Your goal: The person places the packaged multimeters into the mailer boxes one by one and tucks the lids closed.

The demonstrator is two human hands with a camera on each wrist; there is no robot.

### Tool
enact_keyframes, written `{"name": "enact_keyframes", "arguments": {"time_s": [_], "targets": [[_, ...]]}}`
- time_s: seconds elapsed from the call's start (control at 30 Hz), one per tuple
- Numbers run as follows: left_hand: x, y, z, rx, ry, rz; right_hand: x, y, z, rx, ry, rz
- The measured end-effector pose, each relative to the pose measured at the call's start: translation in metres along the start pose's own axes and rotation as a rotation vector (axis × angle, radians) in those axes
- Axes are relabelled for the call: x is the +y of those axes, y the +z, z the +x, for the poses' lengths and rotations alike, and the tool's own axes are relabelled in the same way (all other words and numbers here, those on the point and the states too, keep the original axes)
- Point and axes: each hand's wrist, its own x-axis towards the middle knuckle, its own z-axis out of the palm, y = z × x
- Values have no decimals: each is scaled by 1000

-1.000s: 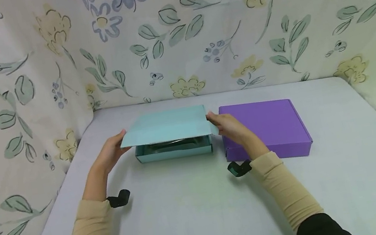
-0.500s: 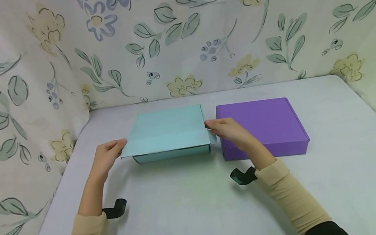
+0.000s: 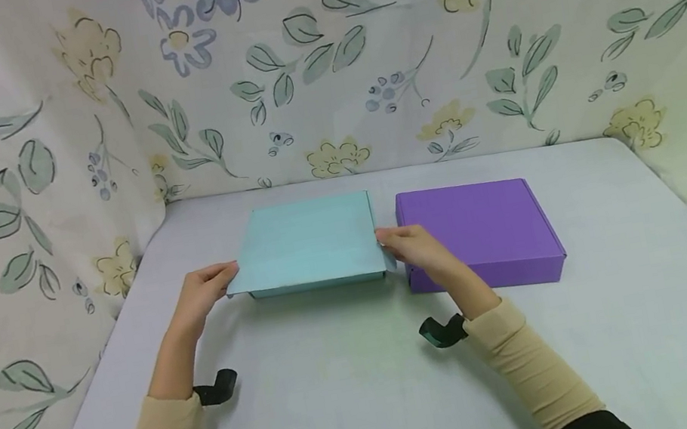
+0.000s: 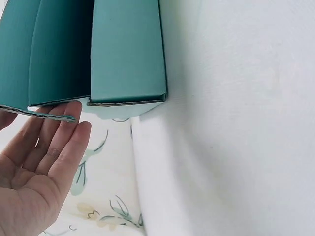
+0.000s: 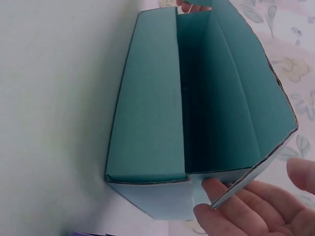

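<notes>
A light teal cardboard box (image 3: 310, 243) sits on the white-covered table, its hinged lid lowered near the front wall. The left hand (image 3: 208, 292) holds the lid's left front corner, its fingers (image 4: 64, 147) beneath the lid edge in the left wrist view. On the opposite side, the right hand (image 3: 414, 244) grips the lid by its right side flap. Seen from the right wrist, a gap remains between the lid (image 5: 246, 83) and the box's front wall (image 5: 147, 98), with a dark interior. The contents are hidden.
A closed purple box (image 3: 476, 222) lies flat just right of the teal one, partly behind the right hand. White cloth (image 3: 346, 383) covers the table. A floral curtain (image 3: 317, 66) hangs behind and along both sides.
The teal box's lid has come down, covering the dark item that showed inside one second ago. Both hands have lowered with it, toward the front.
</notes>
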Motion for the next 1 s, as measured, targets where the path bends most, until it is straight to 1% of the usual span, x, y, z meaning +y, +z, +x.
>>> {"name": "enact_keyframes", "arguments": {"time_s": [0.17, 0.27, 0.33, 0.4, 0.5, 0.57, 0.63, 0.7, 0.77, 0.93, 1.0], "targets": [[-7, 2, -1, -26, 22, -38, 6, 0, -1, -18, -25, 1], [-8, 3, -5, -54, 30, -88, 9, 1, -3, -31, -43, -2], [-7, 6, -8, -64, 22, -138, 11, 1, -4, -34, -44, -6], [-7, 9, -10, -51, -6, -191, 12, 2, -5, -25, -35, -18], [-9, 15, -13, -7, -51, -255, 13, 5, -8, -5, -31, -45], [-11, 19, -15, 12, -72, -280, 13, 7, -9, 13, -33, -68], [-13, 22, -16, 16, -90, -297, 14, 9, -10, 33, -35, -98], [-14, 24, -18, 13, -98, -299, 15, 10, -10, 51, -36, -136], [-16, 25, -19, 21, -105, -277, 16, 11, -10, 63, -38, -165], [-15, 27, -22, 93, -137, -200, 17, 13, -11, 73, -59, -227], [-14, 27, -23, 110, -152, -162, 17, 13, -11, 77, -65, -241]]}}
